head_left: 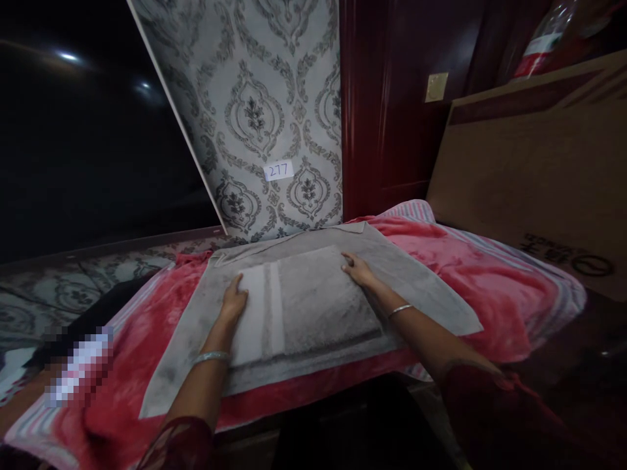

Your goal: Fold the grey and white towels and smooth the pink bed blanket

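A grey towel [318, 294], folded into a rectangle, lies in front of me. A paler band with stripes runs along its left part. Under it is a larger grey cloth [421, 294], spread out flat with its far edge partly turned over. My left hand [234, 300] is at the folded towel's left edge, with thumb and fingers closed about the border. At the far right corner, my right hand [358, 269] takes the edge between thumb and forefinger. Parts of the fingers of both hands are hard to make out.
A red and pink blanket [490, 281] lies beneath the cloth. Behind are a patterned wall with a paper label [278, 170] and a dark red door [386, 98]. A large dark screen [98, 130] stands left; a cardboard box [529, 170] and plastic bottle [545, 42] stand right.
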A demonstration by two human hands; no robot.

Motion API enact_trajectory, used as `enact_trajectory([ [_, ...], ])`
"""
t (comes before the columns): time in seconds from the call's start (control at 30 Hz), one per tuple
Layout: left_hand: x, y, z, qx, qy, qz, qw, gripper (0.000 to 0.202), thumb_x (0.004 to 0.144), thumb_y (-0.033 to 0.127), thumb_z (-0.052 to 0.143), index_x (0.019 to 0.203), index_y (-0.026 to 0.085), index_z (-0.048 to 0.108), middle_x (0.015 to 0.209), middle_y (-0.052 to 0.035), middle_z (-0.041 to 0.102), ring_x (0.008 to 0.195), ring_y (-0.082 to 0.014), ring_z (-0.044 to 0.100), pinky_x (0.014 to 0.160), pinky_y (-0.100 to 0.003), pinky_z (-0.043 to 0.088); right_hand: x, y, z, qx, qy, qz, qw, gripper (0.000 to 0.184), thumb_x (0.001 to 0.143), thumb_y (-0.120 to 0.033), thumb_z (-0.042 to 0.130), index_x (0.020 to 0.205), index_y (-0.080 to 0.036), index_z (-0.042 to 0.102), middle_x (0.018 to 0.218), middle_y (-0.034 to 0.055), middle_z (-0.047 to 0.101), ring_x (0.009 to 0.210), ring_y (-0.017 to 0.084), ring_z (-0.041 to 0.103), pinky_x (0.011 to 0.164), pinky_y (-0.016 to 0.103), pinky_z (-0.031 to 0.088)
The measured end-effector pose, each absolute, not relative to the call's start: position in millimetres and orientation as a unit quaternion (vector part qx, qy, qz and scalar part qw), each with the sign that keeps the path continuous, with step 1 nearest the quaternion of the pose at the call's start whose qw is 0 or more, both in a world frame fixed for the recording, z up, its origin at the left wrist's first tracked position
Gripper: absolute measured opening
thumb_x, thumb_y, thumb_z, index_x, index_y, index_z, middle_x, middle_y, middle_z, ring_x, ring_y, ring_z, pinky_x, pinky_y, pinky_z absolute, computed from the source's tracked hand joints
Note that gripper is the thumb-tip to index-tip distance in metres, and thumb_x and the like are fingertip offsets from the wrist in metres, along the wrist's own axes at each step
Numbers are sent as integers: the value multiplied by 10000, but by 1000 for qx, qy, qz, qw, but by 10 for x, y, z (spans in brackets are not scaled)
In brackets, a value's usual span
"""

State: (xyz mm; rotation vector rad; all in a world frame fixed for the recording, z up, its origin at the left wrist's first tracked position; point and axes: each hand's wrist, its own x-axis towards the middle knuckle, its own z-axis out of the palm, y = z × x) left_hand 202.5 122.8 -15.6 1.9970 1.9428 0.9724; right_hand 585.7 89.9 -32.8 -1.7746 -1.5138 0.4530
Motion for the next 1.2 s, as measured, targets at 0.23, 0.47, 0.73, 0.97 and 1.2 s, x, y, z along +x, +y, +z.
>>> enact_trajectory([
  [0.23,2530,1161,-32,739,636,222,-28,591,908,242,458,1492,147,457,1600,-179,375,1479,-324,348,1192,-534,310,5247,872,-178,-697,-649,68,296,592,927,-241,503,1507,-133,459,1551,169,434,1434,299,373,1155,459,316],
  [0.47,2929,1010,-301,778,624,65,-41,575,1008,339,271,1553,178,365,1640,-131,312,1530,-307,230,1209,-601,216,4387,776,-329,-595,-784,48,172,609,991,-329,361,1571,-146,345,1645,114,265,1522,260,204,1220,530,154],
  [0.73,2869,1080,-370,781,619,80,-31,579,1004,373,289,1550,199,379,1635,-134,320,1533,-316,221,1208,-607,207,5011,866,-407,-643,-750,57,143,680,995,-475,391,1556,-91,368,1639,162,252,1528,278,192,1226,484,156],
  [0.97,2891,1071,-366,782,615,94,-22,579,998,357,301,1537,172,398,1628,-152,325,1523,-331,244,1202,-623,206,5561,739,-539,-711,-683,79,148,674,1017,-455,346,1607,-146,241,1675,119,134,1522,282,213,1200,517,224],
  [1.2,2915,1036,-320,781,618,90,-8,585,1009,374,272,1549,173,372,1646,-135,296,1537,-319,203,1217,-606,171,5485,617,-274,-733,-662,102,120,649,1024,-412,382,1597,-131,265,1673,133,149,1529,322,162,1197,565,197],
])
